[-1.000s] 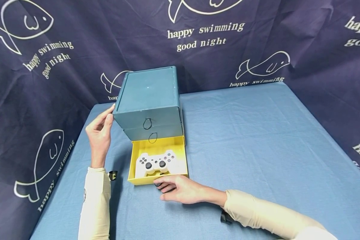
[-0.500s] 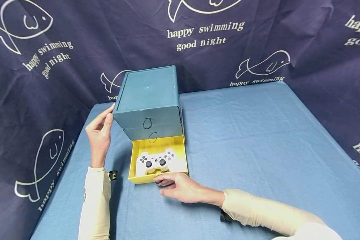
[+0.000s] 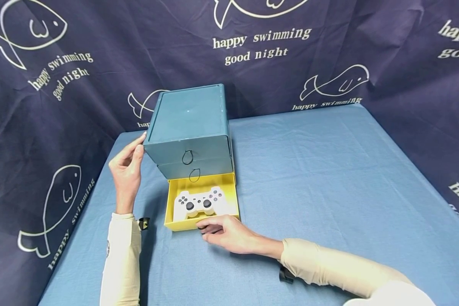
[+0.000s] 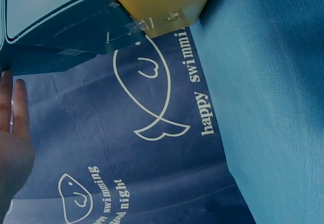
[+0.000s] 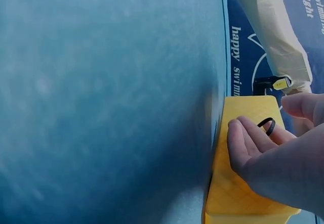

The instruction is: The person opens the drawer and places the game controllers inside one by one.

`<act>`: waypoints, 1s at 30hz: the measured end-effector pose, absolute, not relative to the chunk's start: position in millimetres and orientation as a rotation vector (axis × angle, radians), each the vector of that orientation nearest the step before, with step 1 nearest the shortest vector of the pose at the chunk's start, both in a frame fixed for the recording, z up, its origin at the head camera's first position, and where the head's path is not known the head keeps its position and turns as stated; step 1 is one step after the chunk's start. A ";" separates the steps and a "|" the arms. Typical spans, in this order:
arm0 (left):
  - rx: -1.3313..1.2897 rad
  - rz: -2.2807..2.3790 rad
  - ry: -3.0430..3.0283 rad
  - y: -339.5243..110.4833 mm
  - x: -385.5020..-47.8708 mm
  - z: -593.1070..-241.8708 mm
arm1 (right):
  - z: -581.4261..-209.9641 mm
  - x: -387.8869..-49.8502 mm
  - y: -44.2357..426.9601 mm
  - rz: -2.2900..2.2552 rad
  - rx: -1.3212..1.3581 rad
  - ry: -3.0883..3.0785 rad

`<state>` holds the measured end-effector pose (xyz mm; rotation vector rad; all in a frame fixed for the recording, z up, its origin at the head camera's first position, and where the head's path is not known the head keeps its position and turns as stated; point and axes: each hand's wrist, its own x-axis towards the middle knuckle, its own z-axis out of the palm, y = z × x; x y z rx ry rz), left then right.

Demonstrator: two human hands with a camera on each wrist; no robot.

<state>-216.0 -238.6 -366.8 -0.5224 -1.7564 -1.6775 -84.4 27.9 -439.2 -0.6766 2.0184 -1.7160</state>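
Observation:
A teal drawer cabinet (image 3: 189, 112) stands at the back of the table, two teal drawers above a yellow drawer (image 3: 172, 225) that is pulled out. Inside the yellow drawer lies a white game controller (image 3: 199, 203). My left hand (image 3: 127, 170) touches the cabinet's front left edge with its fingertips; extended fingers (image 4: 19, 105) show in the left wrist view. At the yellow drawer's front, my right hand (image 3: 229, 233) rests its fingers, slightly bent, against the panel. A black ring pull (image 5: 267, 126) sits beside those fingers; whether one passes through it is unclear.
Two black ring pulls hang on the teal drawers, an upper ring (image 3: 188, 157) and a lower ring (image 3: 194, 175). Blue cloth (image 3: 321, 182) covers the table. Dark navy curtains (image 3: 267, 85) with white fish prints stand behind and at both sides.
The yellow drawer has slid a little inward, carrying the controller with it. My right hand has moved forward along with its front. The left hand has stayed at the cabinet's edge.

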 end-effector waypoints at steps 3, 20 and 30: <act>-0.520 -1.681 -1.758 -238.9 -216.0 -366.9 | -438.8 -87.1 27.7 -1.701 -0.677 2.036; -0.512 -1.670 -1.760 -238.3 -215.7 -366.6 | -434.4 -102.1 22.4 -1.643 -0.644 2.209; -0.515 -1.651 -1.779 -239.2 -216.1 -366.5 | -434.1 -106.0 21.7 -1.642 -0.660 2.276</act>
